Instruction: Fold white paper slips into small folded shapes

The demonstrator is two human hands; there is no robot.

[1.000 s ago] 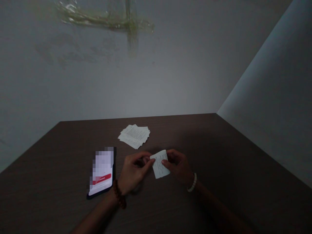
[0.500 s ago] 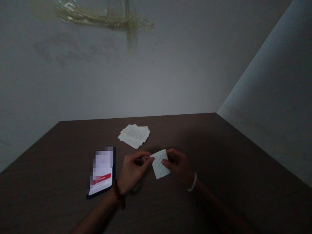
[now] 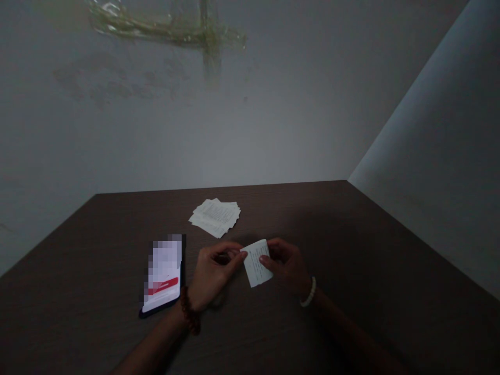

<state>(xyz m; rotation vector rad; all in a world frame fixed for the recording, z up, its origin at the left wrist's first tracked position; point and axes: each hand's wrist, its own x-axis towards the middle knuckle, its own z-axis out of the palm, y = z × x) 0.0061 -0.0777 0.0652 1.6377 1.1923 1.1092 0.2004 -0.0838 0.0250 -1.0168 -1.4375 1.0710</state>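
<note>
Between my two hands is a small white slip of paper [image 3: 255, 268] with lines of dark writing, tilted a little. My left hand [image 3: 214, 273] pinches its upper left corner between thumb and fingers. On the other side my right hand [image 3: 287, 264] grips the slip's right part, thumb on the front and the fingers behind, mostly hidden. Beyond my left hand, a loose fanned pile of similar written paper slips [image 3: 216, 217] lies on the table.
A phone [image 3: 163, 276] with a lit, partly blurred screen lies left of my left hand. The dark brown wooden table [image 3: 97, 234] meets a grey wall [image 3: 273, 120] at the back and another wall [image 3: 441, 172] on the right. Yellowish tape [image 3: 167, 32] sticks to the back wall.
</note>
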